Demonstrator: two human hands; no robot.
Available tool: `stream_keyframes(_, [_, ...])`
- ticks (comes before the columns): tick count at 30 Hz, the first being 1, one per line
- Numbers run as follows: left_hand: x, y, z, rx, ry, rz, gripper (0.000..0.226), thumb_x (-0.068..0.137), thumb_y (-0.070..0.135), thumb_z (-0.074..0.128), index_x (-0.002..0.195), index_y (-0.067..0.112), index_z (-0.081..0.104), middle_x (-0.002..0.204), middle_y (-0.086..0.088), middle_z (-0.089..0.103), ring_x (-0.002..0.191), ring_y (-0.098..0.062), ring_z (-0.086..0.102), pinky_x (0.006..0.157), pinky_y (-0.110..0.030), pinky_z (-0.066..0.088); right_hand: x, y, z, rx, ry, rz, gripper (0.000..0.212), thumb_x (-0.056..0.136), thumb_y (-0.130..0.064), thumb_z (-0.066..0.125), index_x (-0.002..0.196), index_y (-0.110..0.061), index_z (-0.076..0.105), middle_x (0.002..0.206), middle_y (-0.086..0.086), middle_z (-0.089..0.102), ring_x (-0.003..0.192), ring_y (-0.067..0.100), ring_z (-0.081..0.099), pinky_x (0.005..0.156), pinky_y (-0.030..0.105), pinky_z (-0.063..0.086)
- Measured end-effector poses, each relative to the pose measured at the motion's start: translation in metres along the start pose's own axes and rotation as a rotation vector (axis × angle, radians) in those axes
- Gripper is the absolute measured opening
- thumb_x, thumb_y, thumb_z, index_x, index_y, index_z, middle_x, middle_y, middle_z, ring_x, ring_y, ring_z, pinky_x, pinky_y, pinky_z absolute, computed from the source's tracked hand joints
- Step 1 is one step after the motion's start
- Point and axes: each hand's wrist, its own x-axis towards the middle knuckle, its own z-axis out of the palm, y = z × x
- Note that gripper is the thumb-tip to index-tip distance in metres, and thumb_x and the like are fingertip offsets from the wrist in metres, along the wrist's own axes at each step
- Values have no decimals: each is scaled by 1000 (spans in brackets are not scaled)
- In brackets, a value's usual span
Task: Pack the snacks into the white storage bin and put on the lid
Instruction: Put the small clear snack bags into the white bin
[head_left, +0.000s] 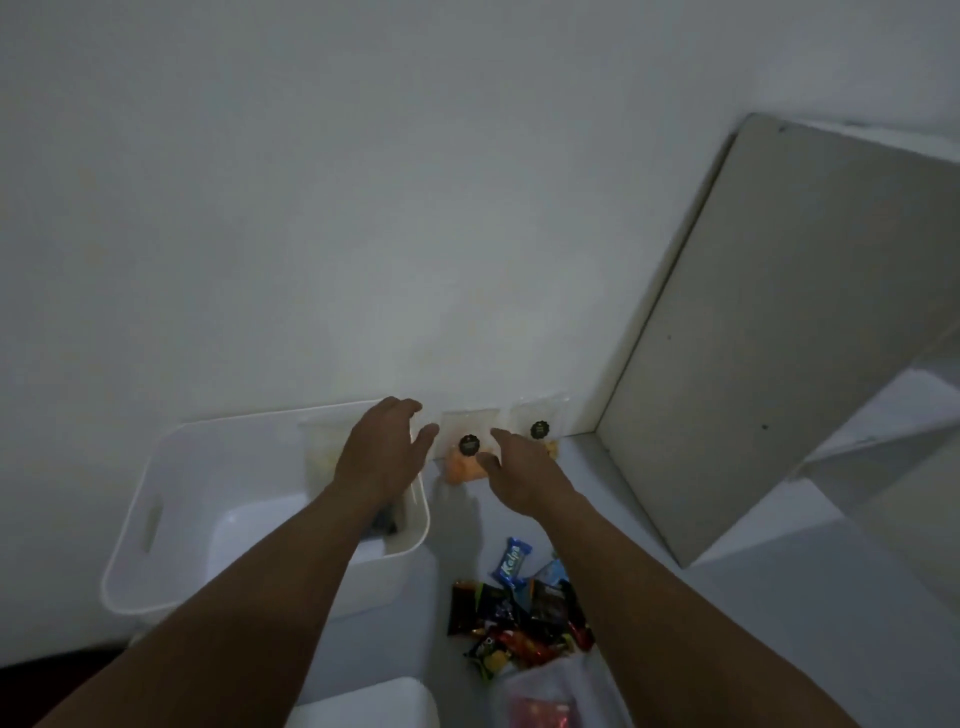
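Both forearms, left grip and right grip are bare.

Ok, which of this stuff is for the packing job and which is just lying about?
Job: white bin, lid, left wall pouch, right wall pouch, snack pile, blue wafer.
Lying about: leaning board, shelves.

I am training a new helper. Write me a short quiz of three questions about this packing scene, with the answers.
1. How many clear pouches lean on the wall to the right of the white storage bin?
2. The right hand reaches toward: A) the Kalpa bar, B) the left one of those pouches, C) the pile of wrappers.
3. True or false: the lid is on the bin.
Key: 1. two; 2. B; 3. false, the bin stands open.
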Motion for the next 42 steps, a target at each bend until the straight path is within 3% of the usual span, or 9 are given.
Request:
stream_keyframes(9, [7,77,72,-122,-84,-139,52,91,40,63,130,6,58,123,-13,62,114,-27,58,95,-33,44,19,95,-30,79,60,27,49,96,-36,57,137,-12,48,132,12,58,119,29,55,94,35,47])
stream_keyframes(14, [20,80,126,-199,-21,-385,42,88,36,68,113,2,64,110,-15,66,103,-29,60,81,-29,43,60,139,-24,185,78,89,63,94,-31,61,147,-8,34,140,16,51,125,30,52,98,35,44])
stream_keyframes(17, [29,67,162,-293,72,-643,46,87,39,68,115,2,63,115,-16,67,108,-32,61,87,-33,46,92,160,-15,440,162,214,64,93,-30,65,145,-9,36,136,13,55,111,22,56,86,24,43])
stream_keyframes(22, [50,41,203,-320,215,-876,59,82,32,74,128,-1,55,125,-25,59,116,-39,57,97,-40,44,142,182,5,645,257,353,65,88,-26,71,144,-11,40,138,12,54,122,26,55,86,22,39])
stream_keyframes(25, [61,28,213,-356,314,-892,64,81,36,74,133,5,52,126,-20,57,115,-37,57,97,-42,47,159,190,17,649,269,352,58,87,-25,73,137,-13,47,135,11,56,119,27,57,92,28,44])
stream_keyframes(32, [82,14,215,-348,401,-870,45,79,36,75,119,18,63,117,-6,67,108,-26,61,92,-34,49,176,204,27,670,290,274,27,87,-32,72,104,-13,66,101,3,69,94,19,65,77,23,46])
stream_keyframes(36, [82,20,210,-386,426,-864,24,79,30,76,99,17,69,99,-1,70,95,-21,65,76,-24,43,179,204,21,677,259,225,13,84,-23,72,79,-16,63,78,-1,66,74,15,62,61,21,44])
stream_keyframes(40, [77,24,202,-352,353,-748,12,81,21,71,79,14,62,80,-2,66,80,-23,63,67,-23,38,173,200,15,627,256,140,23,87,-17,57,66,-17,47,57,-7,45,54,10,43,54,25,36])
stream_keyframes(42, [75,27,195,-298,292,-651,11,82,18,68,82,14,59,80,-4,66,77,-24,62,66,-25,40,168,197,10,613,239,56,25,86,-17,59,64,-21,49,56,-9,47,55,6,43,54,23,37])
